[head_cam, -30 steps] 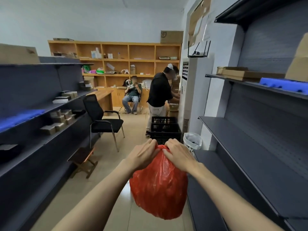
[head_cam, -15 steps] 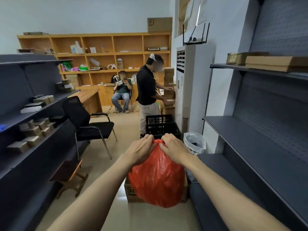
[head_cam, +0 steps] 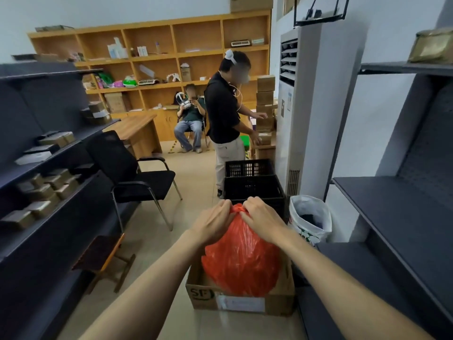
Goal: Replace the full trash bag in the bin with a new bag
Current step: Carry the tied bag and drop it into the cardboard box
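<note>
A full red trash bag (head_cam: 241,258) hangs in front of me, its bottom inside an open cardboard box (head_cam: 203,296) on the floor. My left hand (head_cam: 214,223) and my right hand (head_cam: 262,220) both pinch the gathered neck of the red bag, one on each side of the knot. To the right, by the wall, stands a bin lined with a white bag (head_cam: 310,218) with something dark inside.
Two stacked black crates (head_cam: 252,182) stand just beyond the box. A person in black (head_cam: 225,119) stands by a tall air conditioner (head_cam: 311,106); another sits further back. Dark shelving (head_cam: 397,217) lines both sides; a black chair (head_cam: 137,175) and a small wooden stool (head_cam: 105,256) stand left.
I have walked forward with the red bag and lowered it; a cardboard box came into view and the bag's bottom now sits in it. Both hands keep hold of the bag's neck.
</note>
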